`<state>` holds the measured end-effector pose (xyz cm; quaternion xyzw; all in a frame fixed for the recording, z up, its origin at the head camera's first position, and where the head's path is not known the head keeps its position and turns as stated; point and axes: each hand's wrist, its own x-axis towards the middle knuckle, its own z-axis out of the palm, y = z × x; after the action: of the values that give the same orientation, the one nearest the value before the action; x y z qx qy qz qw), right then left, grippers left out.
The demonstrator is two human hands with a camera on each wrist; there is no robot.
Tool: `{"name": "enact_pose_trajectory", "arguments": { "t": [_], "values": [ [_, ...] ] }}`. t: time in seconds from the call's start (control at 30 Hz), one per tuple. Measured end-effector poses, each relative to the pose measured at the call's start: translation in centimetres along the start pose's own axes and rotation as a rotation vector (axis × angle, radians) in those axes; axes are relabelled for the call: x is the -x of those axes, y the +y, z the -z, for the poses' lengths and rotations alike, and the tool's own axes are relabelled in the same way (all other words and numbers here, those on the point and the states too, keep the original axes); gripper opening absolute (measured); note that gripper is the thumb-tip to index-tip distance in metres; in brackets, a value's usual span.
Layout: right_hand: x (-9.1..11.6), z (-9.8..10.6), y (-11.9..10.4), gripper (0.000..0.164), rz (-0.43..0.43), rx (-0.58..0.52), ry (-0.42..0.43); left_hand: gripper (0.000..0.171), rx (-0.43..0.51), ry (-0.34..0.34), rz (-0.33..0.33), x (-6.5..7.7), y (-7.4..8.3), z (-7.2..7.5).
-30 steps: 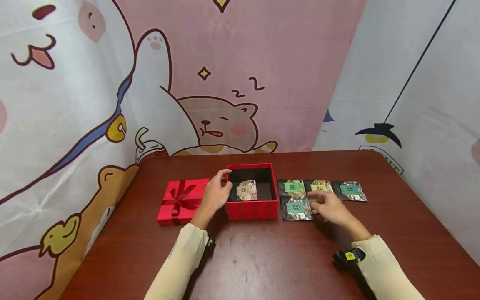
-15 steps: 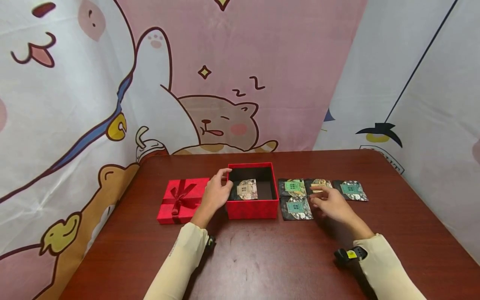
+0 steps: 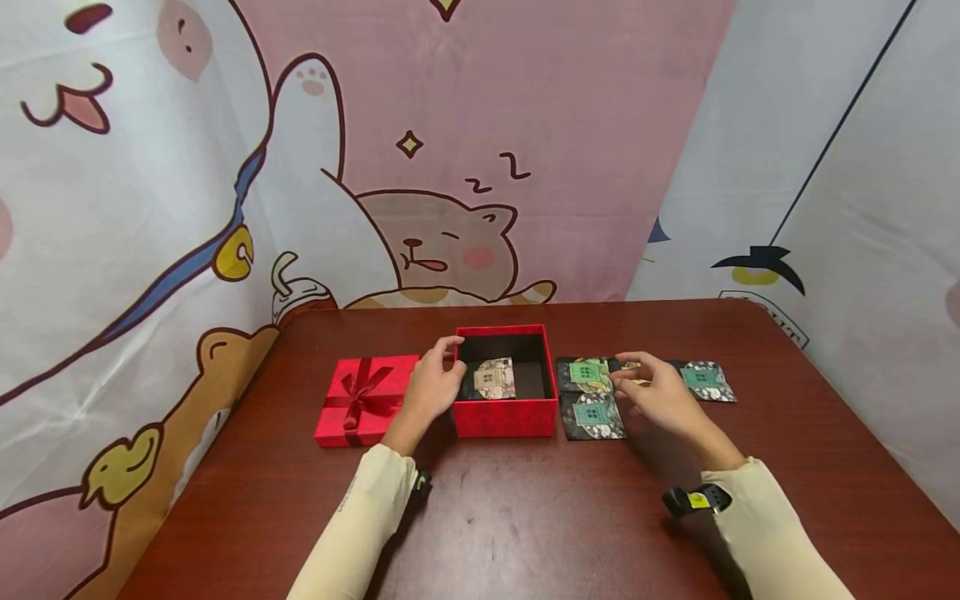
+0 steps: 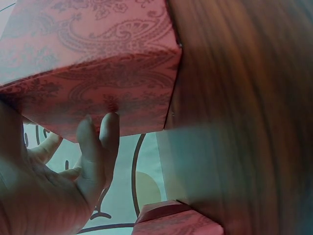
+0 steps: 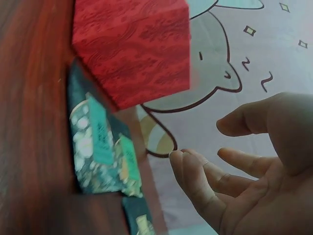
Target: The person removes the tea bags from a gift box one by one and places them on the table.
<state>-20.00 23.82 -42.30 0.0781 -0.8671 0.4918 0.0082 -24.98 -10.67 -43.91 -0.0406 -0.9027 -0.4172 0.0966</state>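
My left hand point(image 3: 432, 382) rests at the left wall of a red gift box point(image 3: 504, 419), fingertips touching its patterned outside in the left wrist view. Inside the box lies a dark sachet with a beige label point(image 3: 493, 380). Over the sachets on the right hovers my right hand point(image 3: 660, 396), fingers loosely bent and holding nothing, as the right wrist view shows. Below it a sachet with a yellow label point(image 3: 628, 365) is mostly hidden. Beside that lie a green-label sachet point(image 3: 587, 375), a teal-label sachet point(image 3: 594, 417) in front and another teal-label sachet point(image 3: 703, 381) at the right.
The red box lid with a ribbon bow point(image 3: 360, 402) lies left of the box, near my left wrist. A brown wooden table point(image 3: 480, 517) carries everything. A cartoon-printed cloth point(image 3: 600, 150) hangs behind its far edge.
My right hand has risen and shifted slightly away from me, from beside the front teal-label sachet to over the yellow-label one, which it now largely covers. My left hand stays at the box.
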Motion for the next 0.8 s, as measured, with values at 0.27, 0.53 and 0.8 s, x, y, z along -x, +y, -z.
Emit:
{"name": "enact_pose_trajectory", "arguments": {
  "t": [0.27,0.53,0.8],
  "values": [
    [-0.7,-0.5,-2.3,0.043,0.03,-0.048,0.003,0.04,0.001,0.001,0.005,0.0,0.0,-0.1],
    [-1.3,-1.3,-4.1,0.042,0.07,-0.035,0.01,0.041,-0.005,-0.001,0.015,0.0,0.0,-0.1],
    [-2.3,-2.6,-5.8,0.039,0.106,-0.039,0.031,0.041,-0.007,0.001,0.002,0.0,-0.1,-0.1]
  ]
}}
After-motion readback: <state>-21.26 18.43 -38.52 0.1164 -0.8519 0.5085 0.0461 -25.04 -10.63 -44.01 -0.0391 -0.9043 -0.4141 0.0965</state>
